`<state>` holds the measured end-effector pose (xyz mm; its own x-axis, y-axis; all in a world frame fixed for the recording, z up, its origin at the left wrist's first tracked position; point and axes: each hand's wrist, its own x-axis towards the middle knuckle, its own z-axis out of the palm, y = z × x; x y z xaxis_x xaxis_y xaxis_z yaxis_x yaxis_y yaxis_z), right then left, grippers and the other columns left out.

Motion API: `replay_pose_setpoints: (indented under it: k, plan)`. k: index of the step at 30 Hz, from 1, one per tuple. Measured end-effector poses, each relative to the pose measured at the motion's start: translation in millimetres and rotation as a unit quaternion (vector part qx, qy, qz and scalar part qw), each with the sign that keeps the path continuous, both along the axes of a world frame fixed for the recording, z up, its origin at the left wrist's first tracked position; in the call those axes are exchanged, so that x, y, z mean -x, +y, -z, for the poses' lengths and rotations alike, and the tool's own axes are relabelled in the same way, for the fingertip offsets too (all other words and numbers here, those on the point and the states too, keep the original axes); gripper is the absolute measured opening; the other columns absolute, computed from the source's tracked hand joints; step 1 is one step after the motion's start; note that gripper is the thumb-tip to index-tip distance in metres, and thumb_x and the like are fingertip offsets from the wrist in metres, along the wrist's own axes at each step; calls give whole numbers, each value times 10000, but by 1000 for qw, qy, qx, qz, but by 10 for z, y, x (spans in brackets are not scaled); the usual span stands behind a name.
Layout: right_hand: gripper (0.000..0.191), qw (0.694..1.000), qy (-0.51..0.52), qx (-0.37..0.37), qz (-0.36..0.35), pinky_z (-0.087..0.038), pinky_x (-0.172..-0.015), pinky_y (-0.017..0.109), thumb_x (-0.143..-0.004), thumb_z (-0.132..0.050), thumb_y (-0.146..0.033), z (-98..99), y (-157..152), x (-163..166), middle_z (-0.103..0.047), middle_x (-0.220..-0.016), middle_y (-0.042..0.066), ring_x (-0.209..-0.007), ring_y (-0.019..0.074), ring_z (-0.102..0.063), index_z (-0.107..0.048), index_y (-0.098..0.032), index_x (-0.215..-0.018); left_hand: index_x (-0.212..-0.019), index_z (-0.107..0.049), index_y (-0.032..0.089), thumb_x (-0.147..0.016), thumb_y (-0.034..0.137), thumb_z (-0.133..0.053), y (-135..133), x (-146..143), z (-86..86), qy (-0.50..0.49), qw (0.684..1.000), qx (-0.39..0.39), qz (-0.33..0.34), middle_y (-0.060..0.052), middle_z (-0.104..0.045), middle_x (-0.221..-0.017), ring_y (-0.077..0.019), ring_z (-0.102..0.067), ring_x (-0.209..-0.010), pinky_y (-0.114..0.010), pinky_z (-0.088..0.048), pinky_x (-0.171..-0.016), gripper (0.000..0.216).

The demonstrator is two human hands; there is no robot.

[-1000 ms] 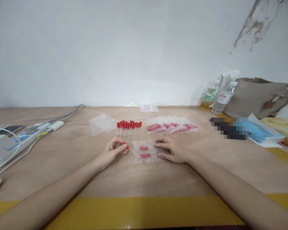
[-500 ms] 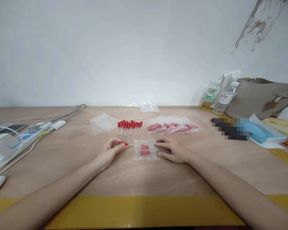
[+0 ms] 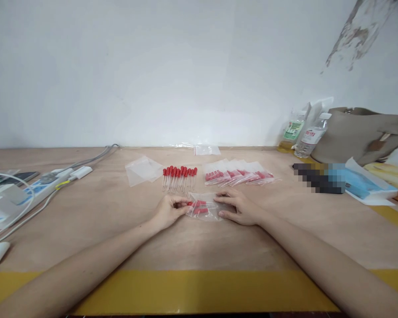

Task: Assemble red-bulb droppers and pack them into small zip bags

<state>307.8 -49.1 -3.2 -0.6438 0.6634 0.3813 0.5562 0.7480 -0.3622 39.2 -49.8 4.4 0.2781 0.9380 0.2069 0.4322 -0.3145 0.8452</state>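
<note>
A clear zip bag (image 3: pixel 214 215) lies flat on the table between my hands, with red-bulbed droppers (image 3: pixel 201 210) inside. My left hand (image 3: pixel 172 211) pinches the red bulb of another dropper (image 3: pixel 189 204) at the bag's left end; its stem lies within the bag. The plastic there is wrinkled, and the fingertips partly hide the bulb. On the bag's right part rests my right hand (image 3: pixel 240 207), fingers spread and pressing the plastic down. Just beyond the bag is a row of loose droppers (image 3: pixel 179 172) with red bulbs and clear stems.
Filled bags (image 3: pixel 240 172) overlap at the right of the row; flat bags (image 3: pixel 141 170) lie left. Another bag (image 3: pixel 207 150) is by the wall. A power strip (image 3: pixel 49 179) with cables stands left. Bottles (image 3: pixel 310 136), a handbag (image 3: pixel 354 132) and a blue packet (image 3: pixel 365 183) occupy the right.
My left hand has moved right, pushing its dropper farther into the bag, so the bulb now reaches the bag's left end. The plastic has wrinkled. My right hand stays put.
</note>
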Motion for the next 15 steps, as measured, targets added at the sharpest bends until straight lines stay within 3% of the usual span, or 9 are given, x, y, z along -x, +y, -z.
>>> replay_pose_setpoints:
  k: [5, 8, 11, 15]
  plan:
    - [453, 1000, 1, -7, 1, -369, -932, 428, -792, -522, -447, 9, 6, -1, -513, -1168, 113, -1082, 234, -464, -549, -218, -1181, -696, -703, 192, -615, 312, -698, -27, 22, -22, 16, 999, -34, 35, -16, -625, -678, -127, -542, -607, -237, -413, -549, 145]
    - [452, 1000, 3, -8, 0, -376, -923, 429, -789, -529, -442, 15, 10, 2, -514, -1165, 113, -1074, 233, -469, -547, -219, -1182, -796, -696, 182, -651, 333, -671, -14, -12, 17, 6, 1000, 19, 21, -16, -646, -644, -133, -557, -565, -251, -428, -538, 211]
    - [449, 1000, 9, -14, -10, -373, -922, 437, -794, -527, -431, 16, 11, 8, -517, -1170, 106, -1072, 233, -470, -533, -229, -1195, -938, -646, 151, -632, 331, -686, 6, -82, 48, -74, 996, 54, 5, -58, -685, -811, -176, -619, -687, -306, -480, -647, 358]
    - [453, 1000, 11, -24, -16, -362, -931, 433, -802, -519, -426, 16, 14, 15, -515, -1183, 101, -1081, 228, -464, -517, -229, -1210, -1019, -501, 155, -621, 297, -696, -11, -130, 41, -144, 986, 76, 43, -59, -657, -855, -169, -625, -764, -318, -483, -719, 466]
